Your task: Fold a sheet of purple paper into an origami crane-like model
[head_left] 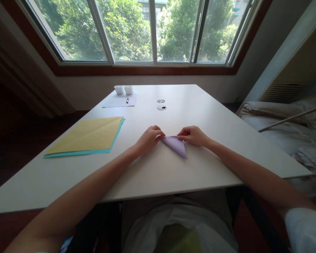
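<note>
"While the left hand (150, 137) and right hand (193, 136) pinched its far corners, where was the paper (176, 144)?"

"On the surface (152, 179), between them (light, it seemed, and easily creased), so edges made the safest hold."

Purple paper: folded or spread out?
Folded: the purple paper forms a triangle, left hand at one upper corner, right hand at the other. Layers unclear.
</note>
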The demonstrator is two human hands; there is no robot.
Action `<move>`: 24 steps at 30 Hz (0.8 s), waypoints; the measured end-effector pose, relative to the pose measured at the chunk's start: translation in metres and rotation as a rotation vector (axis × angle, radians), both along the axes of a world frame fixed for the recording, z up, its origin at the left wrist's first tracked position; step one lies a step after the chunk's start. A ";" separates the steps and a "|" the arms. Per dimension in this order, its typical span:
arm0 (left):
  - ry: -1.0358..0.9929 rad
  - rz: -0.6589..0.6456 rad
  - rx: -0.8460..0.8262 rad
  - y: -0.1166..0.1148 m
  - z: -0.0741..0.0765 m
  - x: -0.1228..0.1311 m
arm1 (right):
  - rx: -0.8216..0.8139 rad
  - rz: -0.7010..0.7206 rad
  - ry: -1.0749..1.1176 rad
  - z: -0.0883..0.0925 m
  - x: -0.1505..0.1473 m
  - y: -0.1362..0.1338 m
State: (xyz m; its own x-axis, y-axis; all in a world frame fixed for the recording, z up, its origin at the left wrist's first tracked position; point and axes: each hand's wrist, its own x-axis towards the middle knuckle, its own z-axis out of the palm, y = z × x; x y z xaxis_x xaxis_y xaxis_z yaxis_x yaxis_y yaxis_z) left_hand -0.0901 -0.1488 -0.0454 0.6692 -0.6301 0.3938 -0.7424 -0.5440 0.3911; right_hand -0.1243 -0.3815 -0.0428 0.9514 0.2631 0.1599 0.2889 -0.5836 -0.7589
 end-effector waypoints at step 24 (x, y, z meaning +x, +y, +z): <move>-0.044 0.228 0.366 -0.030 -0.006 -0.044 | -0.191 -0.051 -0.129 -0.002 -0.001 0.004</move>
